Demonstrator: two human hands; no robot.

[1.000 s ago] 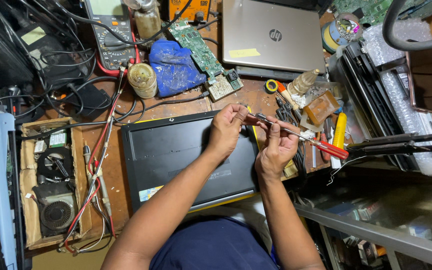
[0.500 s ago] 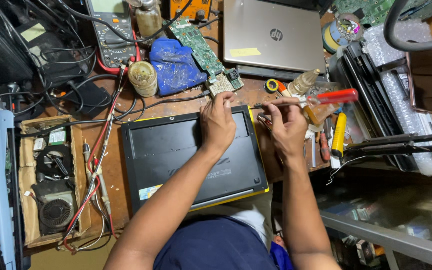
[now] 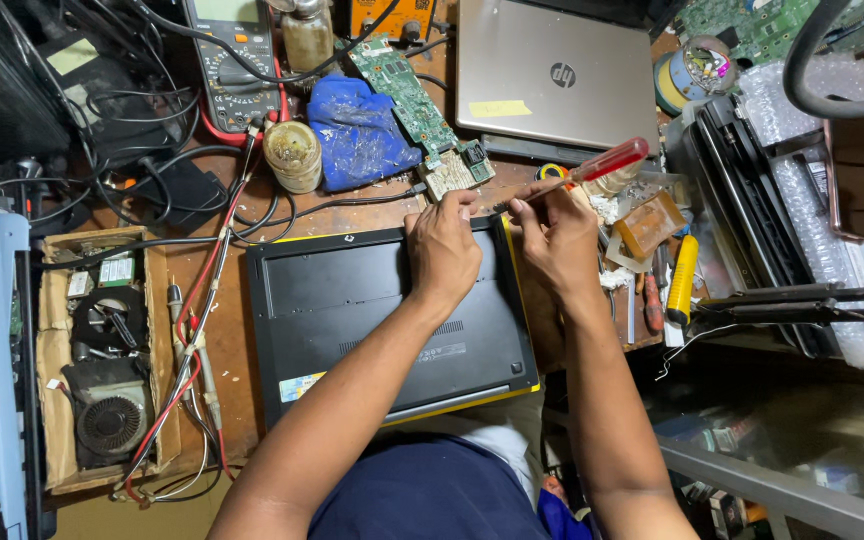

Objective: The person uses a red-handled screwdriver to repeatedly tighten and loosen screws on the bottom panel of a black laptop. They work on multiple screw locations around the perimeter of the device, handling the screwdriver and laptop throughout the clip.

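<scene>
A black laptop [image 3: 352,310] lies bottom-up on the wooden bench in front of me. My left hand [image 3: 442,250] rests on its far right corner, fingers curled at the edge. My right hand [image 3: 552,235] grips a screwdriver with a clear red handle [image 3: 607,160]; its shaft slants down to the left, with the tip at the laptop's far right corner, just beside my left fingertips.
A closed silver laptop [image 3: 552,75] sits at the back. A green circuit board [image 3: 407,95], blue cloth [image 3: 357,130], jar [image 3: 292,155] and multimeter [image 3: 237,65] lie behind the black laptop. A cardboard box of fans [image 3: 102,350] stands left; stacked parts and tools crowd the right.
Both hands moved from the laptop's right side up to its far right corner. The screwdriver swung from pointing right and down to slanting up, handle raised toward the back.
</scene>
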